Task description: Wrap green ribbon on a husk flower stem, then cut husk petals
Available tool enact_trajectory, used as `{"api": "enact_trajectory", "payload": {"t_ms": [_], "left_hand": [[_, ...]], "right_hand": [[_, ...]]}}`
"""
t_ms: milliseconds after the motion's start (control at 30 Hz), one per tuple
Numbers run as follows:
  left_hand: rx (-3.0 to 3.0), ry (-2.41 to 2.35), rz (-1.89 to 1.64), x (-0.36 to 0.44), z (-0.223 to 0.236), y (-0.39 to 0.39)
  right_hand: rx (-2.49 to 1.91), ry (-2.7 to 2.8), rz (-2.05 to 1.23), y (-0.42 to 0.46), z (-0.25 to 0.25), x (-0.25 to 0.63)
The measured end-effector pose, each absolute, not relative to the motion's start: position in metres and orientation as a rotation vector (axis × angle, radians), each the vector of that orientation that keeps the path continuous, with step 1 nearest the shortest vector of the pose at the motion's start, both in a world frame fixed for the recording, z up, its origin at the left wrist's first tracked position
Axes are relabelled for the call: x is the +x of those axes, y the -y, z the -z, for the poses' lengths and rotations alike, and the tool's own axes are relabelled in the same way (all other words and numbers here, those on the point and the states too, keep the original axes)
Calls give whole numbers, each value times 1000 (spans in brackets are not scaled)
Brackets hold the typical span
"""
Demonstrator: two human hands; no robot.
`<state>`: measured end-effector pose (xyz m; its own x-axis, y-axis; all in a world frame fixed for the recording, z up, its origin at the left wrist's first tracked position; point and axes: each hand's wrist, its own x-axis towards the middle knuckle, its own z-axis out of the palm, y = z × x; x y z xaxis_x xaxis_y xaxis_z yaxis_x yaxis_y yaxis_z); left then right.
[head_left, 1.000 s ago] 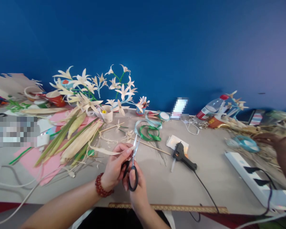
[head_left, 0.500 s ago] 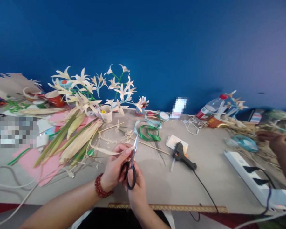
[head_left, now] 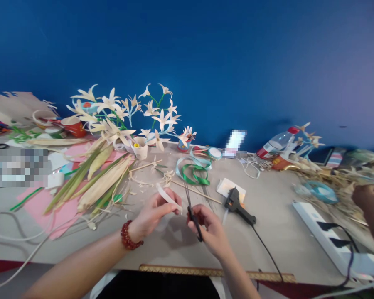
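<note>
Between the fingers of my left hand (head_left: 157, 214), closed in a pinch, is a pale strip of corn husk (head_left: 167, 197); it curves up and to the left. My right hand (head_left: 208, 228) grips black-handled scissors (head_left: 190, 207) whose blades point up and away from me. A small gap separates the scissors from the strip. Beyond the hands lie a coil of green ribbon (head_left: 195, 176), a thin wooden stick (head_left: 202, 192) and husk scraps (head_left: 165, 177). Left of my left hand is a pile of corn husks (head_left: 104, 185) on pink paper (head_left: 34, 207).
A glue gun (head_left: 239, 207) lies to the right, its cord running off the front edge. Husk flowers (head_left: 112, 124) stand at the back left beside a paper cup (head_left: 140, 149). Far right are a power strip (head_left: 318, 232), a bottle (head_left: 276, 143) and another person's hand (head_left: 369, 203).
My hands have moved apart. The scissors have gone right, away from the husk strip, and turned to point up and slightly left. The strip now bends upward in my left hand.
</note>
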<state>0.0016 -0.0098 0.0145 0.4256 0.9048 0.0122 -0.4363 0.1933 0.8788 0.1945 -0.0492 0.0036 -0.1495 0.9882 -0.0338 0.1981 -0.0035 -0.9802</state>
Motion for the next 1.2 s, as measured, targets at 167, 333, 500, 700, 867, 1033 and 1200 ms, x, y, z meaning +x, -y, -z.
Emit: {"api": "enact_trajectory", "payload": {"t_ms": [167, 333, 500, 700, 867, 1033, 1200], "left_hand": [[1047, -716, -972, 1, -9, 5], [1133, -790, -1014, 0, -16, 4], [1155, -808, -1013, -3, -18, 2], [1129, -751, -988, -6, -14, -1], [1120, -736, -995, -5, -17, -2], [1108, -723, -999, -7, -14, -3], [1106, -689, -1004, -8, -10, -3]], "right_hand": [[-1269, 1447, -1372, 56, 2, 207], [-1209, 1397, -1590, 60, 5, 204], [-1153, 1391, -1626, 63, 11, 197], [-1121, 1389, -1670, 63, 5, 197], [-1073, 1349, -1682, 64, 4, 194], [-1055, 1336, -1687, 63, 8, 192], [-1044, 1381, -1677, 61, 3, 193]]}}
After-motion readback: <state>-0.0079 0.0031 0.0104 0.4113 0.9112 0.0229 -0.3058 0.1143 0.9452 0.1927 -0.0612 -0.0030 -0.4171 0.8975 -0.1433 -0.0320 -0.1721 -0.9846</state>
